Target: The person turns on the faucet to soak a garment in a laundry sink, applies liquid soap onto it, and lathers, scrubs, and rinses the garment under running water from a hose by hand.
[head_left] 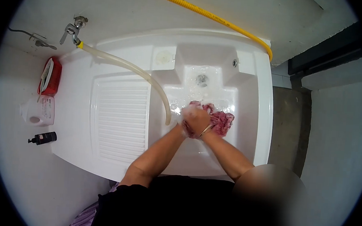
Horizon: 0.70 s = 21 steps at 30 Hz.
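A wet red-and-white patterned cloth (222, 123) lies bunched in the white sink basin (242, 145). My right hand (198, 119), with a bracelet (206, 131) at the wrist, is closed on the cloth, its fingers partly covered by suds. Pressed close against it, my left hand (185, 125) grips cloth on the left side; its fingers are mostly hidden by foam and my right hand. Folds of cloth stick out above and to the right of both hands. A clear hose (159, 89) ends just left of my left hand.
A ribbed washboard (122, 117) is at left. The hose runs from a wall tap (73, 30). A red basket (51, 78), a pale pink jug (40, 110) and a black pump bottle (43, 138) stand along the left. A drain (202, 80) lies beyond my hands; a yellow hose (203, 12) crosses behind.
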Each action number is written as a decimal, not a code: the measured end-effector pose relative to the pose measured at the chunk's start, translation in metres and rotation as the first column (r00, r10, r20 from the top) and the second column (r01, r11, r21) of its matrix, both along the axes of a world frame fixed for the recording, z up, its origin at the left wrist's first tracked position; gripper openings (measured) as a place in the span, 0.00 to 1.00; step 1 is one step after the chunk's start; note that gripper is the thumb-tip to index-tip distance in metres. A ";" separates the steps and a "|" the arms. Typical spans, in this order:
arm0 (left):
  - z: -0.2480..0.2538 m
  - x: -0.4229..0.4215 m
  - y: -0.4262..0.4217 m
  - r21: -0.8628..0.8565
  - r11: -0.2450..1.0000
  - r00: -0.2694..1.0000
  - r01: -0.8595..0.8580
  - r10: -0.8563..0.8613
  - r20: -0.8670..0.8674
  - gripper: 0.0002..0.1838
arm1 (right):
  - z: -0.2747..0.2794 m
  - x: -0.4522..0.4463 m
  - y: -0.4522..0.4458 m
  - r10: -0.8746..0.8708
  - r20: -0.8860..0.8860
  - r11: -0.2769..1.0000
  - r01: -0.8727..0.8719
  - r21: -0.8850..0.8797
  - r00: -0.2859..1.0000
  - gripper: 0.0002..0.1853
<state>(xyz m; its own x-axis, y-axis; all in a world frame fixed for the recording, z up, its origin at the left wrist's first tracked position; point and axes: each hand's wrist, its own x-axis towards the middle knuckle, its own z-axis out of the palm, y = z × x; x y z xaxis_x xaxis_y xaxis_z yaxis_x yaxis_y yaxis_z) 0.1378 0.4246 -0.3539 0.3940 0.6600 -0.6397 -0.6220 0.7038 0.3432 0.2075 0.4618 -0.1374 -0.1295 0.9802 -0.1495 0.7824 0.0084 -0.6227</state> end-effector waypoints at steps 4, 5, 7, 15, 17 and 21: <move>0.121 -0.008 0.032 0.679 0.624 0.828 0.388 0.089 -0.554 0.12 | -0.008 0.019 0.031 0.118 0.128 0.993 -0.119 0.003 0.985 0.14; 0.134 -0.008 0.041 0.484 0.862 0.975 0.149 -0.048 -0.216 0.16 | -0.018 0.034 0.048 -0.053 0.132 0.989 0.070 -0.128 0.990 0.13; 0.210 -0.010 0.061 -0.054 0.989 0.984 0.140 -0.145 -0.105 0.22 | -0.049 0.082 0.073 -0.022 0.234 0.986 0.060 -0.157 0.972 0.17; 0.134 -0.032 0.058 0.074 0.989 0.908 -0.126 0.145 -0.393 0.16 | -0.059 0.062 0.089 -0.177 0.077 0.982 0.182 -0.058 0.981 0.23; 0.123 -0.033 0.059 -0.043 0.998 0.947 -0.041 0.025 -0.321 0.16 | -0.096 0.022 0.078 0.267 -0.137 0.953 -0.241 0.182 0.954 0.20; 0.149 -0.056 0.064 0.268 0.939 0.976 -0.215 0.194 0.104 0.23 | -0.005 -0.009 0.035 0.138 -0.325 0.980 -0.175 -0.090 0.936 0.15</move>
